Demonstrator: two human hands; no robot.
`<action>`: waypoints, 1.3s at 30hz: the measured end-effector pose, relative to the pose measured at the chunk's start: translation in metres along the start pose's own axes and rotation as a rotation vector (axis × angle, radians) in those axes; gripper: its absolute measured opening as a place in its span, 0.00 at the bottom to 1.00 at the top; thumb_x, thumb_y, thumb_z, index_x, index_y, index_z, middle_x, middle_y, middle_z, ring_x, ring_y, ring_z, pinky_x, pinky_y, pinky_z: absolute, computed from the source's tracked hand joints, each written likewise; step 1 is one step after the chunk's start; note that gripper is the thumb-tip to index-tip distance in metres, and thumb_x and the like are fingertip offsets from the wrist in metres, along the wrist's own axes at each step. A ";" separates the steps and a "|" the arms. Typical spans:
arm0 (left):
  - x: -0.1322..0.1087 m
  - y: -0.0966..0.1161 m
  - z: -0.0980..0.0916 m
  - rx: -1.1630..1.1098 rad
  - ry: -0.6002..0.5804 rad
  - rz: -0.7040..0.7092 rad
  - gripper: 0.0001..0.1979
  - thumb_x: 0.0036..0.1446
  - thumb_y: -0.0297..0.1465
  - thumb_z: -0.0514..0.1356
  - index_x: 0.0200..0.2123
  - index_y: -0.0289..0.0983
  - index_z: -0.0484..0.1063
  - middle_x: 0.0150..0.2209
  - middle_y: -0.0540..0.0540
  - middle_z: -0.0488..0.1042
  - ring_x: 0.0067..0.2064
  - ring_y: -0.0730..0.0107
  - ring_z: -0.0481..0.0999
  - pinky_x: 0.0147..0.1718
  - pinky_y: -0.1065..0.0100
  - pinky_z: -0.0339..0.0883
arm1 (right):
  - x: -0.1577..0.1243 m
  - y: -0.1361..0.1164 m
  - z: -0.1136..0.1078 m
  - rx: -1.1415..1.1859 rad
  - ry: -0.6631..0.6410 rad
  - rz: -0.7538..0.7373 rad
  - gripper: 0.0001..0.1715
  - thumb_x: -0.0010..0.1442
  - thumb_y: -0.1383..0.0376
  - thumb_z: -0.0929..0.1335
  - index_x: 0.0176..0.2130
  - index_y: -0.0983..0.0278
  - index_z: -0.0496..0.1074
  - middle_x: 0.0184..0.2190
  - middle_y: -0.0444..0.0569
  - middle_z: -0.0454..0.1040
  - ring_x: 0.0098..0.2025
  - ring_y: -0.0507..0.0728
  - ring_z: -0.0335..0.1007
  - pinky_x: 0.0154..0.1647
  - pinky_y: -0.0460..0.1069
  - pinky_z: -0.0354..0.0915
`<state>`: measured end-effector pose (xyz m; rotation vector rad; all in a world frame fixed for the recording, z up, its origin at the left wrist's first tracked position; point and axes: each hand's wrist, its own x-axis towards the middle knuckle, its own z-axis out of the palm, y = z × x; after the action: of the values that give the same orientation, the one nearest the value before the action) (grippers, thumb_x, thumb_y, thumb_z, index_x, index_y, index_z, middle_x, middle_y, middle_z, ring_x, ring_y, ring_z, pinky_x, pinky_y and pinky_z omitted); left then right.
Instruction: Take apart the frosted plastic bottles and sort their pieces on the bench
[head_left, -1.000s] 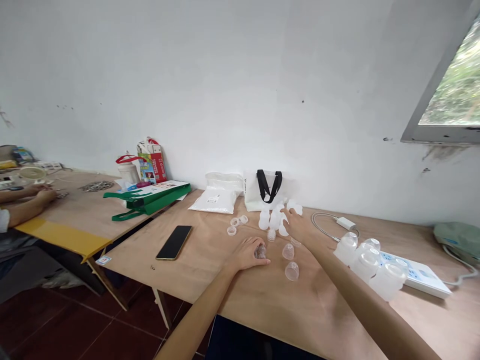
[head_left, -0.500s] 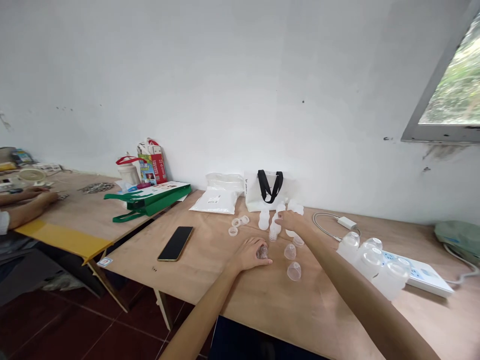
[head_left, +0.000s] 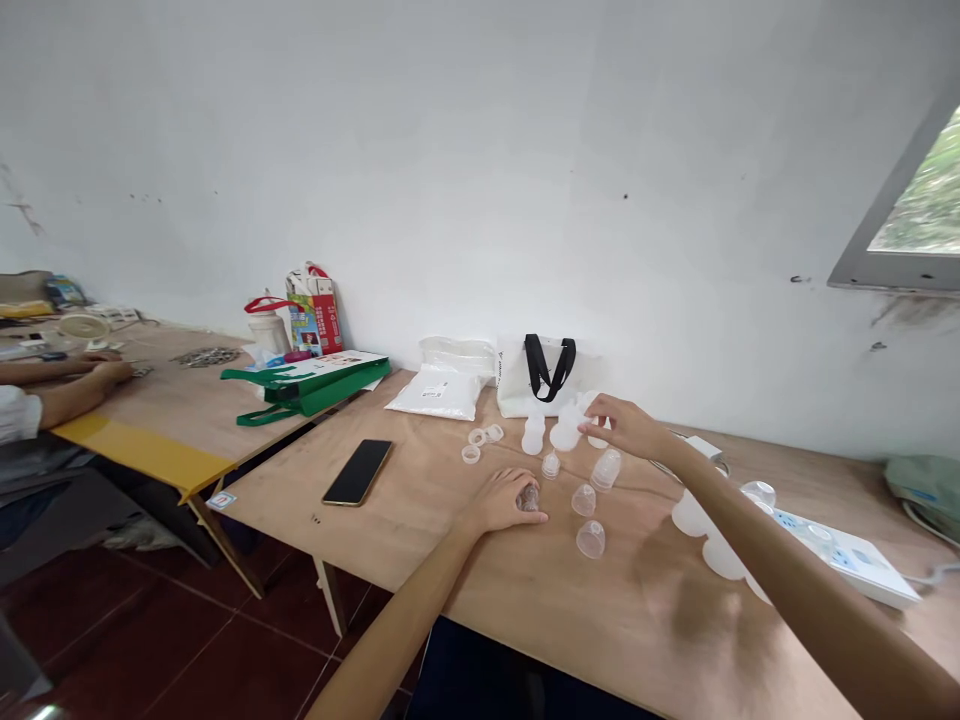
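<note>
My left hand [head_left: 510, 502] rests on the table, its fingers curled around a small clear plastic piece [head_left: 529, 497]. Farther back, my right hand [head_left: 628, 428] has its fingers closed on a translucent white bottle [head_left: 588, 404] amid similar small bottles. One such bottle [head_left: 533, 434] stands to the left of that group. Between my hands sit a small clear teat-like piece [head_left: 551, 465] and a larger clear dome cap [head_left: 606, 469]. Two more dome caps, one [head_left: 584, 500] behind the other [head_left: 591, 539], lie right of my left hand. Several clear rings [head_left: 471, 454] are grouped behind it.
A black phone [head_left: 358, 472] lies left. White package [head_left: 437, 390] and white bag with black handles [head_left: 517, 390] sit by the wall. More bottles [head_left: 724, 556] and a power strip [head_left: 862, 567] are at right. A co-worker's hands [head_left: 109, 370] are at the left table [head_left: 172, 400].
My right hand has moved right among the bottles, uncovering the teat-like piece and the larger dome cap. My left hand keeps its hold. The view has shifted slightly.
</note>
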<state>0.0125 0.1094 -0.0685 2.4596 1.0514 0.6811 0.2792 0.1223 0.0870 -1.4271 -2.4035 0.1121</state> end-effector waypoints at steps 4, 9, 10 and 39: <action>0.000 -0.002 0.001 -0.014 0.002 -0.003 0.24 0.51 0.50 0.67 0.46 0.44 0.71 0.52 0.47 0.73 0.57 0.54 0.70 0.57 0.57 0.61 | -0.034 -0.020 -0.005 0.094 -0.152 -0.139 0.23 0.65 0.46 0.62 0.34 0.57 0.76 0.45 0.48 0.73 0.38 0.57 0.71 0.40 0.51 0.66; 0.000 -0.002 0.002 -0.005 0.007 -0.006 0.26 0.51 0.51 0.67 0.48 0.43 0.72 0.54 0.46 0.73 0.57 0.52 0.70 0.58 0.55 0.61 | -0.052 -0.036 0.017 0.149 -0.207 -0.189 0.25 0.66 0.45 0.61 0.35 0.55 0.79 0.46 0.48 0.75 0.45 0.61 0.72 0.45 0.55 0.66; 0.000 -0.002 0.002 -0.004 0.007 0.000 0.26 0.51 0.51 0.68 0.48 0.43 0.72 0.54 0.45 0.73 0.57 0.52 0.70 0.58 0.55 0.61 | -0.053 -0.037 0.023 0.152 -0.196 -0.172 0.25 0.66 0.45 0.61 0.36 0.55 0.79 0.47 0.48 0.75 0.46 0.62 0.72 0.46 0.55 0.65; -0.014 0.000 -0.012 -0.018 -0.054 0.048 0.37 0.45 0.57 0.69 0.54 0.45 0.68 0.57 0.45 0.72 0.59 0.52 0.69 0.59 0.56 0.58 | -0.053 -0.036 0.051 0.153 -0.326 -0.181 0.10 0.58 0.54 0.71 0.37 0.57 0.76 0.38 0.45 0.73 0.39 0.59 0.70 0.40 0.50 0.63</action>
<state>-0.0022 0.1007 -0.0628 2.4810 0.9646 0.6326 0.2553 0.0639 0.0344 -1.1922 -2.7018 0.5080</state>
